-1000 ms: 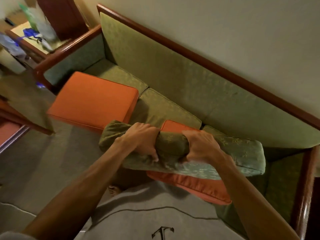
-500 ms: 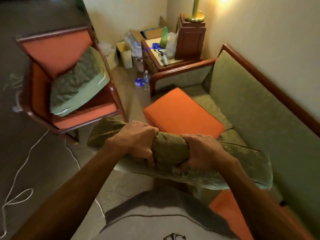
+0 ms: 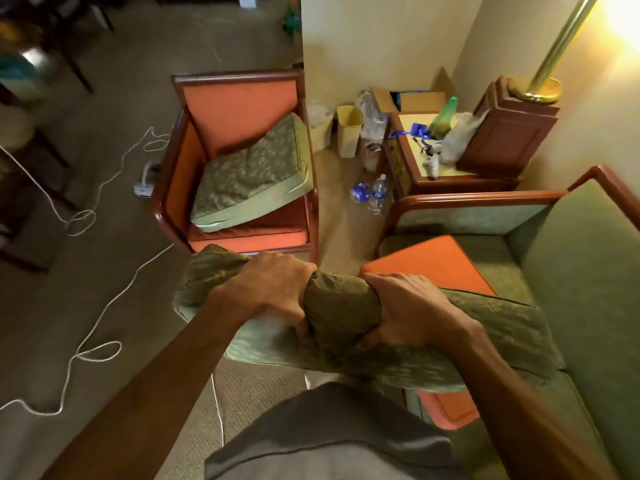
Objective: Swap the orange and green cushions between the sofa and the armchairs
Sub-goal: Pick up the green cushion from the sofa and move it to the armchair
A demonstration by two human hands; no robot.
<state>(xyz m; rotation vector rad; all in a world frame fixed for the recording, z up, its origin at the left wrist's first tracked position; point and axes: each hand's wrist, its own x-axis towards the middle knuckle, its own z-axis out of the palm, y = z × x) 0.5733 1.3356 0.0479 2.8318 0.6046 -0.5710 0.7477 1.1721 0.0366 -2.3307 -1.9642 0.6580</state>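
Observation:
A green patterned cushion (image 3: 485, 334) is held up in front of me, bunched in the middle. My left hand (image 3: 277, 289) and my right hand (image 3: 408, 310) both grip its near edge. Ahead stands an orange armchair (image 3: 239, 102) with another green cushion (image 3: 252, 174) lying tilted on its seat. To the right is the green sofa (image 3: 585, 271). One orange cushion (image 3: 436, 265) lies on its far seat. A second orange cushion (image 3: 450, 408) shows partly below the held cushion.
A white cord (image 3: 86, 216) loops over the carpet at left. Water bottles (image 3: 375, 194), two small bins (image 3: 348, 135) and bags sit on the floor between armchair and a cluttered side table (image 3: 415, 178). A brass lamp (image 3: 540, 81) stands on a wooden cabinet.
I have turned left from the sofa with the green cushion still gripped in both hands. The armchair with its green cushion has come into view ahead.

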